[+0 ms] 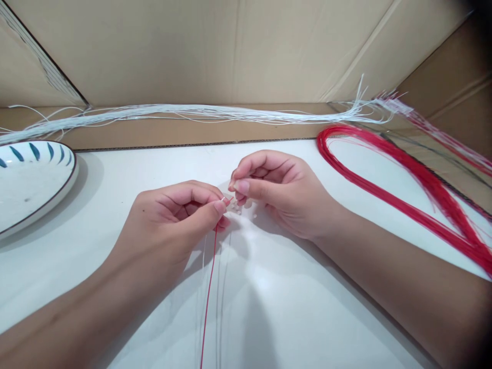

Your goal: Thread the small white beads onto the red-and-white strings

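Observation:
My left hand (pixel 184 210) is closed in a pinch near the middle of the view, holding a red cord (pixel 208 292) and a thin white cord (pixel 203 256) that hang down toward the near edge. Short red and white ends stick out past its thumb tip. Just to the right, my right hand (pixel 274 187) has its thumb and forefinger pressed together close to those ends; whatever lies between them is too small to make out. Several tiny clear or whitish pieces (pixel 235 207) show on the white surface (pixel 307 307) beneath the fingertips.
At the left is a white plate (pixel 34 189) with blue-green marks and a dark rim. A bundle of white cords (pixel 192 111) runs along the cardboard (pixel 172 136) at the back. Looped red cords (pixel 365 189) lie at the right, with red-and-white strands (pixel 442 130) behind them.

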A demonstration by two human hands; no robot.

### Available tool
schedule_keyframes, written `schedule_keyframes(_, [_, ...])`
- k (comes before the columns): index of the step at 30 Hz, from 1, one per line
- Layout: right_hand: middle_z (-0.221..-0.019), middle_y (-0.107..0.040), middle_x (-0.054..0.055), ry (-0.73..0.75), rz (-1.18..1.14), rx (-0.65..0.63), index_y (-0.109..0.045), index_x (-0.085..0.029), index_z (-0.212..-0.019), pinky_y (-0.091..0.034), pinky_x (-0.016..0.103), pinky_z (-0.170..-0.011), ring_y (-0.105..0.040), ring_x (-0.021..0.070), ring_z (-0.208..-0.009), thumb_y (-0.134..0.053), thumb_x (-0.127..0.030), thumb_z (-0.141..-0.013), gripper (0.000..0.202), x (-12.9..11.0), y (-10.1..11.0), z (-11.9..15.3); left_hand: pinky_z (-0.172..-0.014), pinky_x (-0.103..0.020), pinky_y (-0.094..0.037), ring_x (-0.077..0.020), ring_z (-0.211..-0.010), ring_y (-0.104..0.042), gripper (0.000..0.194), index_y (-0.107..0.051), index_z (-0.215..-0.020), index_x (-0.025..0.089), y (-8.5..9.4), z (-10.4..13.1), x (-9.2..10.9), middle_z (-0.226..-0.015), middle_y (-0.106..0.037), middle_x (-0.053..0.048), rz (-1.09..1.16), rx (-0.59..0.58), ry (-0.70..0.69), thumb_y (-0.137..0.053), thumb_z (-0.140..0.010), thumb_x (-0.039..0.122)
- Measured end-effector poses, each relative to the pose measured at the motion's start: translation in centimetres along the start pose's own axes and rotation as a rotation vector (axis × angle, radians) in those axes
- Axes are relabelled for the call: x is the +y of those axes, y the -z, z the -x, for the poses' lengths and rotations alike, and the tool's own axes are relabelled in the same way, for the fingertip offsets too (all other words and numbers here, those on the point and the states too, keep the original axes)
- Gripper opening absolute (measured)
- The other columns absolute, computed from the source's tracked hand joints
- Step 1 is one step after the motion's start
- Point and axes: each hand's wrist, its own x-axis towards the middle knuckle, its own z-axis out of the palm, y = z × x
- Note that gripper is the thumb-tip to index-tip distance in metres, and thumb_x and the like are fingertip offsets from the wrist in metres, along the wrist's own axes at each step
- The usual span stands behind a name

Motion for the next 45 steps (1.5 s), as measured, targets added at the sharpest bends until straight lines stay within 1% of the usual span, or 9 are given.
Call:
schedule_keyframes(3, [-0.080,-0.072,-0.001,-0.052,-0.075,-0.030,-0.074,-0.016,-0.088,-0.057,0.019,-0.065,-0.065,0.0072,-0.066,-0.081,-0.014,-0.082,0.009,-0.06,0.30,-0.07,-0.050,-0.016,-0.050,-0.0105,-0.063,-0.062,0.019,-0.075,-0.062,0.023,-0.16,0.12,0.14,-0.069,-0.070,0.001,0.028,0.008,-0.015,-0.076,-0.080,0.019])
schedule_keyframes(8, [-0.081,-0.073,0.000,-0.114,-0.071,-0.082,-0.076,-0.016,-0.094,-0.058,0.019,-0.071,-0.067,0.0084,-0.073,-0.077,-0.017,-0.087,0.007,-0.13,0.15,0.16,-0.057,-0.017,-0.053,-0.0106,-0.067,-0.064,0.019,-0.074,-0.061,0.022,-0.23,0.22,0.39,-0.072,-0.070,0.000,0.002,0.052,-0.050,-0.076,-0.080,0.020])
schedule_keyframes(16, [-0.079,-0.069,0.000,-0.080,-0.076,-0.113,-0.073,-0.014,-0.089,-0.056,0.019,-0.071,-0.066,0.0080,-0.072,-0.074,-0.019,-0.091,0.005,-0.37,-0.06,0.15,-0.058,-0.019,-0.050,-0.0110,-0.066,-0.065,0.015,-0.075,-0.064,0.023,0.00,0.11,0.18,-0.070,-0.071,0.001,-0.001,0.060,-0.062,-0.075,-0.079,0.021])
schedule_keyframes(19, [-0.079,-0.069,0.000,-0.087,-0.084,-0.140,-0.072,-0.015,-0.089,-0.057,0.020,-0.073,-0.066,0.0086,-0.073,-0.075,-0.020,-0.091,0.006,-0.44,-0.10,0.16,-0.064,-0.021,-0.053,-0.0126,-0.073,-0.066,0.017,-0.074,-0.062,0.022,-0.14,0.17,0.23,-0.077,-0.071,0.000,-0.009,0.074,-0.097,-0.075,-0.078,0.019])
schedule_keyframes(24, [-0.079,-0.068,0.001,-0.090,-0.093,-0.150,-0.072,-0.014,-0.087,-0.058,0.021,-0.072,-0.066,0.0091,-0.073,-0.078,-0.023,-0.089,0.011,-0.47,-0.20,0.27,-0.068,-0.027,-0.059,-0.0208,-0.093,-0.071,0.017,-0.075,-0.060,0.023,-0.31,0.48,0.46,-0.106,-0.073,-0.001,-0.012,0.120,-0.117,-0.076,-0.077,0.019])
schedule_keyframes(31, [-0.082,-0.070,0.002,-0.127,-0.140,-0.188,-0.070,-0.013,-0.085,-0.059,0.021,-0.074,-0.068,0.0090,-0.076,-0.077,-0.021,-0.090,0.012,-0.45,-0.28,0.28,-0.075,-0.030,-0.060,-0.0253,-0.106,-0.071,0.018,-0.073,-0.060,0.024,-0.38,0.80,0.67,-0.120,-0.071,-0.001,-0.034,0.099,-0.141,-0.078,-0.077,0.022])
schedule_keyframes(35, [-0.081,-0.070,0.001,-0.114,-0.157,-0.203,-0.070,-0.013,-0.085,-0.060,0.023,-0.075,-0.068,0.0093,-0.076,-0.078,-0.018,-0.088,0.009,-0.38,-0.35,0.29,-0.088,-0.031,-0.059,-0.0230,-0.108,-0.069,0.019,-0.074,-0.059,0.023,-0.38,0.79,0.77,-0.122,-0.068,0.000,-0.061,0.101,-0.159,-0.077,-0.078,0.020])
schedule_keyframes(40, [-0.080,-0.073,0.001,-0.135,-0.190,-0.193,-0.075,-0.015,-0.089,-0.060,0.021,-0.076,-0.070,0.0085,-0.076,-0.077,-0.014,-0.088,0.002,-0.35,-0.48,0.37,-0.079,-0.024,-0.058,-0.0219,-0.112,-0.067,0.018,-0.076,-0.062,0.025,-0.41,0.68,0.52,-0.120,-0.068,-0.001,-0.029,0.056,-0.171,-0.074,-0.079,0.018])
schedule_keyframes(45, [-0.078,-0.075,0.001,-0.148,-0.265,-0.202,-0.077,-0.013,-0.090,-0.060,0.017,-0.074,-0.072,0.0070,-0.075,-0.075,-0.012,-0.090,0.002,-0.38,-0.59,0.40,-0.082,-0.024,-0.058,-0.0210,-0.114,-0.065,0.019,-0.076,-0.062,0.025,-0.46,0.71,0.42,-0.121,-0.067,-0.001,-0.018,0.053,-0.184,-0.074,-0.080,0.018])
